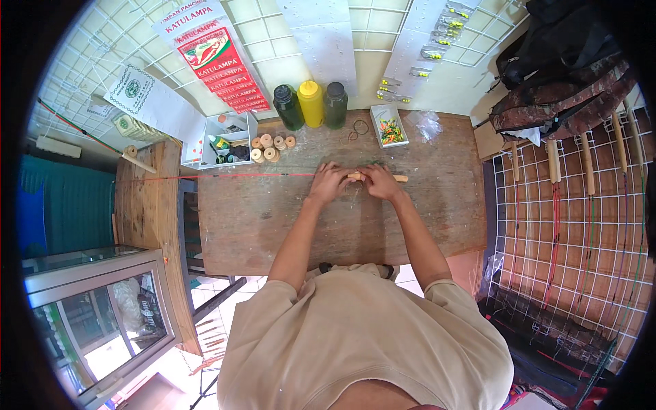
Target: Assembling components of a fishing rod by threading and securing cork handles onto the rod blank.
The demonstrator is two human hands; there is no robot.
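A thin red fishing rod [239,175] lies crosswise just above the wooden table [273,232], its tip side reaching past the table's left edge. My left hand [329,182] is closed round it where the red shaft meets the pale wooden handle [401,178]. Close beside it, my right hand [379,182] grips the handle, whose butt sticks out to the right. Between the two hands a short piece of the wood shows, with fingertips pressed on it. Whatever lies under the fingers is hidden.
Behind my hands stand green, yellow and dark bottles [310,104], several wooden spools [272,143], a white divided box [229,140] and a white tray of colourful small floats [391,127]. More rods [588,164] hang on the right grid. A glass-fronted cabinet [102,321] is at left.
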